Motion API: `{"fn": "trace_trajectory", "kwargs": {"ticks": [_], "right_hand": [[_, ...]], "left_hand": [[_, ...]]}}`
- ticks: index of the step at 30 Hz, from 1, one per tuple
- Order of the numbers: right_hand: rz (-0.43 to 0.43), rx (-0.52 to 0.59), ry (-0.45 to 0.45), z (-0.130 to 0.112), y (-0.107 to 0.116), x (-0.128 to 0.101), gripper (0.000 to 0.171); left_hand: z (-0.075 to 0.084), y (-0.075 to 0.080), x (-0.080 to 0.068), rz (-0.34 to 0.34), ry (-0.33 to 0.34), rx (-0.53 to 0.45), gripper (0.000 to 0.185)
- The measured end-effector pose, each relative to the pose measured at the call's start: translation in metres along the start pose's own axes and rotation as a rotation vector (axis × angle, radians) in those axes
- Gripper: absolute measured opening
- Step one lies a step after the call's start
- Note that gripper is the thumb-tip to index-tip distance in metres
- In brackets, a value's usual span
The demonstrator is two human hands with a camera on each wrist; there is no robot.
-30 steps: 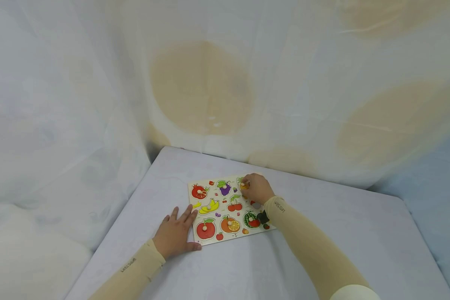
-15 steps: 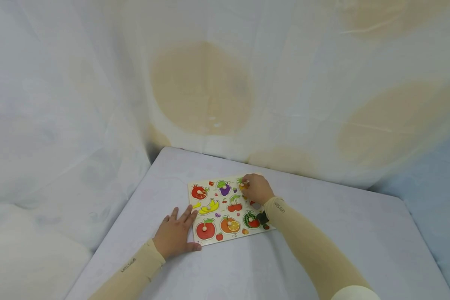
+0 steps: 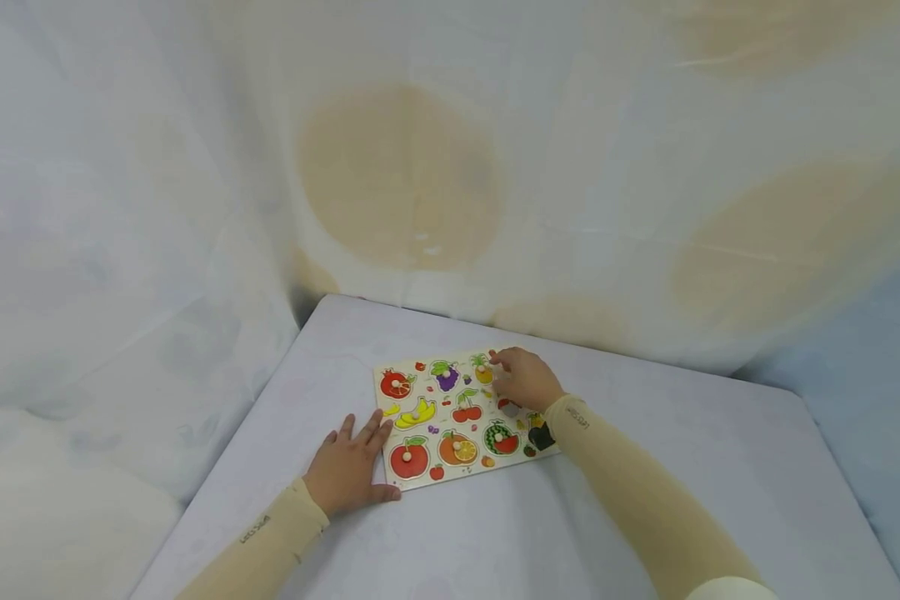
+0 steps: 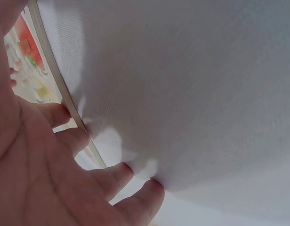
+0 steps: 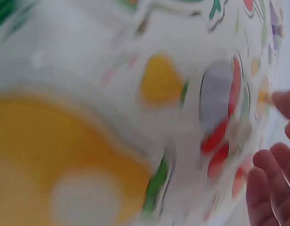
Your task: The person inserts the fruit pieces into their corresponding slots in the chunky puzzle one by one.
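Observation:
A wooden fruit puzzle board [image 3: 425,386] lies on a table draped in white cloth. My left hand [image 3: 348,467] rests flat on the cloth, fingers spread, touching the board's left edge [image 4: 55,70]. My right hand [image 3: 523,379] hovers over the board's upper right with relaxed fingers and holds nothing. Just left of its fingertips sits the pineapple piece [image 3: 483,372] in its slot. The right wrist view is blurred: a yellow piece [image 5: 65,155] fills the near side, with loose fingers [image 5: 272,188] at the right.
Apple [image 3: 409,457], orange [image 3: 457,450], watermelon [image 3: 501,439], banana [image 3: 418,412], cherry [image 3: 467,408], grape [image 3: 446,377] and pomegranate [image 3: 396,384] pieces sit in the board. White sheets hang close behind and to the left. Bare cloth [image 3: 682,467] spreads to the right and front.
My right hand has let go of the pineapple piece's knob and drawn back to the right, uncovering it. The left hand has stayed put.

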State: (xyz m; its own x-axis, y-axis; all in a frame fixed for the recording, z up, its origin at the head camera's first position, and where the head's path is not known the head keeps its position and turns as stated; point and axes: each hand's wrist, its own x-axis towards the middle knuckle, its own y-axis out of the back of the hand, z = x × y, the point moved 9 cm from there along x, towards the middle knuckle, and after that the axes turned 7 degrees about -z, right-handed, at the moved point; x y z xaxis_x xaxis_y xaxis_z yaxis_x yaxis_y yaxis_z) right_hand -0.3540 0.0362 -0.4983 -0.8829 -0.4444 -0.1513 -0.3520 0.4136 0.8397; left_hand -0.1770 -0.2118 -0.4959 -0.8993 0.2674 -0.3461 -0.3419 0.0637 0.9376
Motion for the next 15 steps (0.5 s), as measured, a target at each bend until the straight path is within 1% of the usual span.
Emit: {"fn": "trace_trajectory", "kwargs": {"ticks": [4, 7, 9, 12, 15], "right_hand": [[-0.056, -0.055, 0.026, 0.004, 0.012, -0.023, 0.046], [-0.084, -0.106, 0.015, 0.012, 0.022, -0.047, 0.049], [-0.091, -0.157, 0.024, 0.017, 0.031, -0.065, 0.052], [-0.074, -0.223, 0.041, 0.026, 0.045, -0.094, 0.055], [-0.031, -0.283, 0.068, 0.034, 0.06, -0.125, 0.059]], "left_hand": [[-0.007, 0.0, 0.004, -0.011, 0.005, -0.017, 0.108], [-0.015, 0.0, 0.006, -0.019, 0.007, -0.059, 0.107], [-0.021, 0.001, 0.006, -0.014, 0.008, -0.096, 0.105], [-0.031, 0.009, 0.006, 0.018, -0.001, -0.129, 0.103], [-0.04, 0.026, 0.001, 0.086, -0.021, -0.111, 0.101]]}}
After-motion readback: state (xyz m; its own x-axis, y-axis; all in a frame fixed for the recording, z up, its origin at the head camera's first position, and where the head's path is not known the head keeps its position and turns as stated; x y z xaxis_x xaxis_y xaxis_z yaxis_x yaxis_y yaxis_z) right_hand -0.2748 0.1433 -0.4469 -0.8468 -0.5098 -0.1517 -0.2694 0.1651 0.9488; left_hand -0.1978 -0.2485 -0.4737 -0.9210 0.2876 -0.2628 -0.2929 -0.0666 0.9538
